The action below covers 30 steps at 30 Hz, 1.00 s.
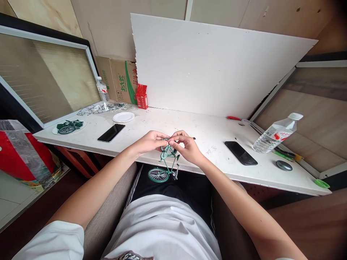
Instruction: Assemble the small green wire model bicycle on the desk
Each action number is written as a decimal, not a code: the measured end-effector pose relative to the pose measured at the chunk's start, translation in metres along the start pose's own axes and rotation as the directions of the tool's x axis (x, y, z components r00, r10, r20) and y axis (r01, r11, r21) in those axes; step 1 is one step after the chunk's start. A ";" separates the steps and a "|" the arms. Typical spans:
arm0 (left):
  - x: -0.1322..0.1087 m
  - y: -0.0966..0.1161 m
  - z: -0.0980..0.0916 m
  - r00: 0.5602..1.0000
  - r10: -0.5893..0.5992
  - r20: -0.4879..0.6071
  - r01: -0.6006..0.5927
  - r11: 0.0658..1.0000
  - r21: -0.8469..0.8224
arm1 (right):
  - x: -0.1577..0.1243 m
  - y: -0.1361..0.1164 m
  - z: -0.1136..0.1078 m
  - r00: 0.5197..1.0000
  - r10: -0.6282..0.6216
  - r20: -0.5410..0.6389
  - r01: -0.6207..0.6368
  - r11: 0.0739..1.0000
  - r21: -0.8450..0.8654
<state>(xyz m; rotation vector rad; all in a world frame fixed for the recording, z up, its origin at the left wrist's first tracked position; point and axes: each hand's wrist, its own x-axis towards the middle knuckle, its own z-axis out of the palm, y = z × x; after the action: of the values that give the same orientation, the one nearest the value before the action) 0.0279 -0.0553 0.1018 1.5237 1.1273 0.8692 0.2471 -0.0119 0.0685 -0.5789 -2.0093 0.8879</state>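
Note:
A small green model bicycle [168,163] hangs from my two hands at the table's front edge, over my lap. Its front wheel and handlebar point down toward me, and its rear wheel end is up between my fingers. My left hand [152,142] pinches that upper end from the left. From the right, my right hand [186,145] has thumb and forefinger closed on the same end. The fingertips of both hands meet there and cover part of the rear wheel, so any small part between them is hidden.
On the white table [187,124] lie two black phones [111,132] [240,153], a white plate [123,117] and a plate of green parts [69,127]. Water bottles [279,133] [102,90] stand at both sides. A red box [142,96] and carton [119,79] stand behind.

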 end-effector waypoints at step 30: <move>0.010 -0.016 -0.006 0.983 -0.063 0.170 0.092 0.982 -0.166 | 0.001 0.019 -0.009 0.977 0.133 0.168 -0.149 0.985 0.086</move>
<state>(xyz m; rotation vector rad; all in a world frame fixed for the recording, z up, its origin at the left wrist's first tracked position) 0.0219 -0.0432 0.0872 1.3724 0.9596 0.7534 0.2554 0.0045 0.0583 -0.6165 -2.0748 1.1458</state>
